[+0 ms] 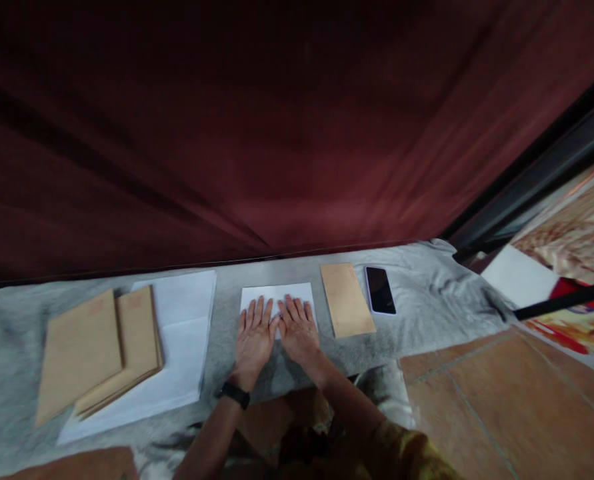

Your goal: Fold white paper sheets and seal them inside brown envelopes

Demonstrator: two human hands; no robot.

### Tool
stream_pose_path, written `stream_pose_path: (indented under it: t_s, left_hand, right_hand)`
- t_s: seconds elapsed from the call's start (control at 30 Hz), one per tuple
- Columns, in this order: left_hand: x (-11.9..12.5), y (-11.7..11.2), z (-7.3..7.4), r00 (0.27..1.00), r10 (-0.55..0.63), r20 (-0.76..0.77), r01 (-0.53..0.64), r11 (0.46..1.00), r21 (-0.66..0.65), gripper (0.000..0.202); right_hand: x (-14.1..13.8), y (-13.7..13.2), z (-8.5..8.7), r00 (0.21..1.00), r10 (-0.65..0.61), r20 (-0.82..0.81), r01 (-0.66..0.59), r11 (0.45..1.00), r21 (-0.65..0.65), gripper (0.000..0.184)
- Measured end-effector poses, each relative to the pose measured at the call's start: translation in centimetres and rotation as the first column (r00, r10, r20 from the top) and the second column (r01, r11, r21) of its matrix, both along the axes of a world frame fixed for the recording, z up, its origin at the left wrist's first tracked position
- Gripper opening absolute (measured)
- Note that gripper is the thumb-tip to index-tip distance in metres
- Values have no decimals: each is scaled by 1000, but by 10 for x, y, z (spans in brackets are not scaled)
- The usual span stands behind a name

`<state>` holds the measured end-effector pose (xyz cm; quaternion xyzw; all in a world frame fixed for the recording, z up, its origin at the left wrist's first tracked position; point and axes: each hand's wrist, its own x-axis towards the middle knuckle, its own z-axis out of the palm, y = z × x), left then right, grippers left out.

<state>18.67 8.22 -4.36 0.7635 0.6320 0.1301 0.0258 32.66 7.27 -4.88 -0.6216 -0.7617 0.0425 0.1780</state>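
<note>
A folded-looking white sheet of paper (277, 291) lies in front of me on a grey cloth. My left hand (255, 333) rests flat on its left half, fingers spread and pointing away from me. On the right half my right hand (297, 330) is pressed down the same way, and the thumbs meet or nearly meet in the middle. Both palms hide the paper's near edge. Just right of my right hand lies a single brown envelope (347, 300).
The grey cloth (427, 293) covers a long, narrow surface before a dark red curtain (297, 167). Stacked brown envelopes (84, 340) overlap white sheets (187, 353) at the left. A phone (381, 291) lies right of the single envelope. Tiled floor (467, 387) shows at lower right.
</note>
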Motion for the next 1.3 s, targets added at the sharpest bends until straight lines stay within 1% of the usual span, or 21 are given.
stream_pose_path:
  t_s: [0.13, 0.27, 0.43, 0.53, 0.6, 0.63, 0.7, 0.77, 0.87, 0.97, 1.13, 1.2, 1.3]
  left_hand:
    - [-10, -6, 2, 996, 71, -51, -71, 997, 12, 61]
    - [-14, -12, 2, 991, 118, -57, -115, 992, 57, 65]
    - [-13, -15, 2, 989, 110, -97, -102, 991, 85, 69]
    - [-13, -14, 2, 989, 106, -98, -96, 990, 106, 71]
    - [-14, -14, 2, 991, 104, -86, -93, 989, 117, 70]
    - [-15, -14, 2, 992, 100, -80, -90, 989, 118, 68]
    - [-16, -14, 0, 994, 84, -76, -75, 991, 113, 63]
    - [-18, -13, -2, 994, 70, -81, -61, 992, 108, 59]
    - [-21, -13, -4, 994, 61, -89, -51, 992, 114, 58]
    - [-21, -13, -5, 995, 48, -84, -36, 990, 135, 58]
    - [-21, -16, -3, 997, 57, -47, -49, 987, 155, 61]
    - [-23, -21, -4, 997, 63, -51, -53, 985, 165, 61]
    - [-29, -35, -8, 995, 82, -59, -70, 981, 183, 62]
  right_hand:
    - [7, -4, -5, 996, -87, -16, 88, 993, 78, 50]
    - [17, -11, -9, 992, -130, -6, 129, 983, 133, 55]
    - [25, -20, -11, 988, -157, 1, 156, 979, 132, 59]
    - [24, -18, -8, 984, -175, -21, 177, 977, 116, 58]
    - [15, -11, -4, 988, -144, -55, 149, 983, 107, 57]
    - [8, -6, -1, 992, -103, -74, 111, 988, 103, 56]
    - [-8, 6, 3, 994, 22, -110, -12, 995, 98, 54]
    - [-25, 18, 4, 984, 128, -126, -117, 989, 86, 50]
    - [-36, 32, -1, 977, 171, -124, -165, 985, 58, 47]
    - [-26, 45, -7, 980, 169, -106, -164, 985, 50, 44]
    - [11, 63, -7, 992, 111, -53, -108, 992, 67, 48]
    - [23, 68, -6, 996, 86, -26, -84, 995, 61, 50]
    - [32, 72, -5, 998, 61, -4, -60, 997, 51, 51]
